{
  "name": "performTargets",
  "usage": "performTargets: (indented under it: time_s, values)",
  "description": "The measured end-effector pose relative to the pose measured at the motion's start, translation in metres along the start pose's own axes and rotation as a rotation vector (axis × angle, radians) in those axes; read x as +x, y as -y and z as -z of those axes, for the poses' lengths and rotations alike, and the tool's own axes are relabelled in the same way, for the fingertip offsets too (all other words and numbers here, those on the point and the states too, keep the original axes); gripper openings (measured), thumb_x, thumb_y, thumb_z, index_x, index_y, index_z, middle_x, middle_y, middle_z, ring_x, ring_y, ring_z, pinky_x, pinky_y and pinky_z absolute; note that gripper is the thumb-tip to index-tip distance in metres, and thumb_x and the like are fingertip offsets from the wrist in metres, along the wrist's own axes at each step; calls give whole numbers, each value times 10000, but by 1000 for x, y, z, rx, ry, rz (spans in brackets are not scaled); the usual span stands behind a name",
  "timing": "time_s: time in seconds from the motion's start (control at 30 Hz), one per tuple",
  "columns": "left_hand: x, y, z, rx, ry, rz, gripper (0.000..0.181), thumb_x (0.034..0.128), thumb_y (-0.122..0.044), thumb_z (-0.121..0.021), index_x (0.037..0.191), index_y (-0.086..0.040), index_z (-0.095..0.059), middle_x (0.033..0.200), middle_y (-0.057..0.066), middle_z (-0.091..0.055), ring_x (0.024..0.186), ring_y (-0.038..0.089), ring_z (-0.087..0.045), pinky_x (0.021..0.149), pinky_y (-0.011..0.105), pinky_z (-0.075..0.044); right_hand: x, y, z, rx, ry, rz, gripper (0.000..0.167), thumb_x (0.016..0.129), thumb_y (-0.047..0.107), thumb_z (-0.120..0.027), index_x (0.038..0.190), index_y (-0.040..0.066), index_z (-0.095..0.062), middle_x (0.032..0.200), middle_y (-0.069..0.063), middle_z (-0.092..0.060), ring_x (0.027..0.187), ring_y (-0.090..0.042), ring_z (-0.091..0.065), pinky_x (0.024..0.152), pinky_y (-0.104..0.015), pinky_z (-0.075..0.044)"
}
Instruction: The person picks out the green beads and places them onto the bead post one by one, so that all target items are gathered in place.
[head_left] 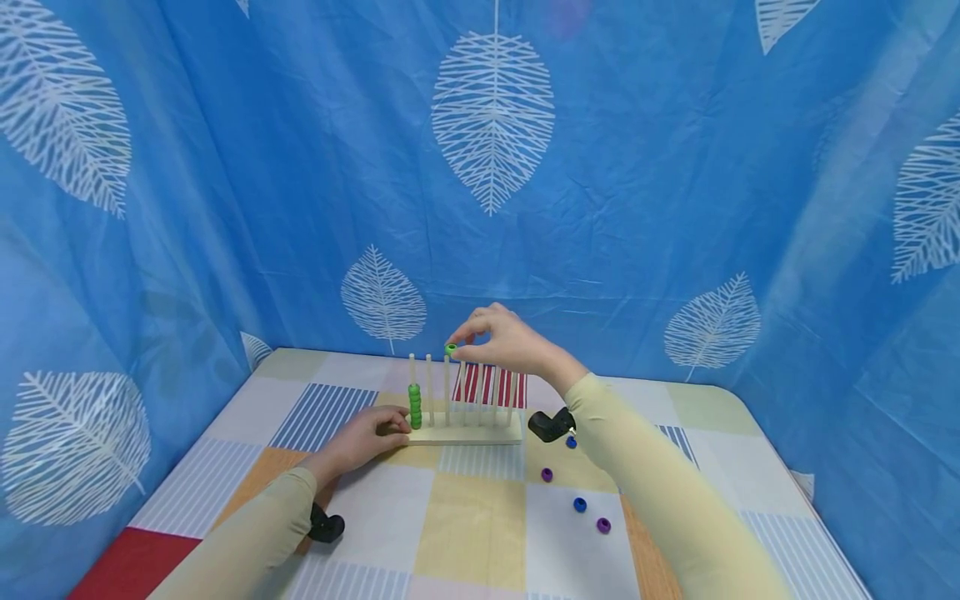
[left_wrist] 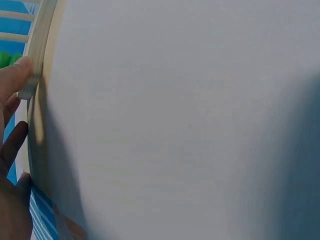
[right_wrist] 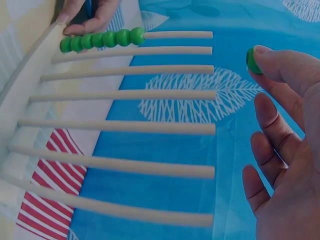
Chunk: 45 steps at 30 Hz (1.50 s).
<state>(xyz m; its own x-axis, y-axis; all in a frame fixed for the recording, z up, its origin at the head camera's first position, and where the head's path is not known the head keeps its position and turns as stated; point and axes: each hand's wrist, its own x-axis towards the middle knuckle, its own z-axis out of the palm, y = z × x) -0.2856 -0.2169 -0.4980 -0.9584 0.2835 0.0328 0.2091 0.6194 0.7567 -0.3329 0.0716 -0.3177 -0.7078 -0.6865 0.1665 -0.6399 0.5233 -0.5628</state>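
Note:
A wooden peg rack (head_left: pixel 465 433) with several upright pegs stands toward the far side of the table. Its leftmost peg carries a stack of green beads (head_left: pixel 415 407); the other pegs are bare. My left hand (head_left: pixel 366 439) holds the left end of the rack's base, thumb (left_wrist: pixel 17 75) on one side and a finger on the other. Between thumb and index finger of my right hand (head_left: pixel 506 340) is a single green bead (right_wrist: pixel 251 61). It is above the peg tips, apart from them in the right wrist view, while the other fingers are loosely bent.
To the right of the rack lie loose blue beads (head_left: pixel 580 505) and purple beads (head_left: pixel 603 526), partly near my right sleeve (head_left: pixel 637 467). A patchwork cloth (head_left: pixel 472 517) covers the table. Blue curtains (head_left: pixel 630 208) with white leaves hang behind and at both sides.

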Motion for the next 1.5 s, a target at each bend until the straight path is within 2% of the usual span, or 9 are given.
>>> performTargets:
  time_s: [0.27, 0.5, 0.67, 1.0, 1.27, 1.5]
  values:
    - [0, 0, 0, -13, 2, 1, 70, 914, -185, -794, 942, -208, -734, 1420, 98, -601, 1362, 373, -494, 1153, 583, -345, 15, 5, -11, -5, -14, 5, 190, 977, 373, -701, 1140, 299, -767, 1044, 94, -624, 1054, -180, -453, 858, -425, -442]
    - [0, 0, -1, -14, 1, -1, 72, 916, -175, -791, 948, -213, -739, 1424, 95, -600, 1366, 367, -492, 1158, 575, -342, 25, 8, -21, -23, -35, -14, 196, 974, 376, -713, 1148, 303, -768, 1019, 104, -621, 1048, -170, -456, 948, -470, -368]
    - [0, 1, 0, -23, 8, -4, 60, 921, -187, -788, 950, -210, -740, 1424, 89, -601, 1369, 367, -489, 1156, 584, -341, 30, 11, -28, -11, -43, -32, 202, 979, 368, -711, 1159, 294, -765, 1018, 110, -626, 1042, -158, -459, 965, -475, -348]
    - [-1, 1, 1, -44, 17, -24, 74, 924, -199, -785, 975, -163, -746, 1421, 105, -601, 1372, 370, -486, 1156, 589, -340, 39, 15, -36, -25, -33, -38, 202, 980, 366, -711, 1164, 300, -762, 1023, 122, -625, 1015, -148, -456, 961, -459, -337]
    - [-2, 2, 0, -37, 18, -55, 103, 939, -225, -771, 989, -138, -751, 1415, 104, -605, 1361, 363, -499, 1149, 583, -354, 43, 15, -41, -36, -22, -33, 218, 973, 380, -718, 1174, 305, -760, 1023, 114, -620, 1071, -237, -485, 965, -459, -330]
    - [-2, 2, 0, -48, 16, -39, 116, 920, -226, -790, 992, -144, -751, 1412, 93, -608, 1361, 357, -500, 1152, 588, -347, 46, 15, -43, -44, -12, -35, 226, 976, 380, -714, 1185, 306, -757, 1034, 118, -621, 1073, -223, -485, 968, -455, -331]
